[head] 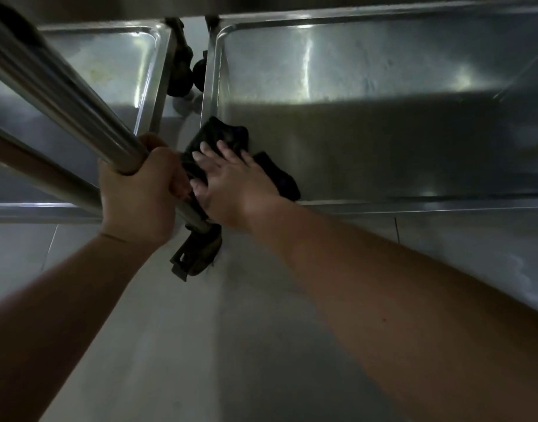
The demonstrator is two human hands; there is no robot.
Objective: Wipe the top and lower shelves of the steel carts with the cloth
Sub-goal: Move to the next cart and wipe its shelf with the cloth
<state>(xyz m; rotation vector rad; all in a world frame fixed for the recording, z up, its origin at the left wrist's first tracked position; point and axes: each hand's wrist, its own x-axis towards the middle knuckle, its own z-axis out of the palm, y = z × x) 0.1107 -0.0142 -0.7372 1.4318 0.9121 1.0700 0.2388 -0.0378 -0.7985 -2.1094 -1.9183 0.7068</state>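
Note:
A dark cloth (pixel 225 137) lies in the near left corner of the right cart's lower steel shelf (pixel 383 141). My right hand (pixel 231 181) presses flat on the cloth with straight fingers. My left hand (pixel 140 187) grips the steel post (pixel 63 86) of the cart, fingers curled round the tube. A second cart's lower shelf (pixel 103 65) sits to the left, a narrow gap between the two.
Black caster wheels (pixel 182 77) stand in the gap at the back, and another caster (pixel 194 254) sits just below my hands at the near corner. A second steel tube (pixel 42 175) runs under the gripped post. Pale tiled floor (pixel 200 345) fills the foreground.

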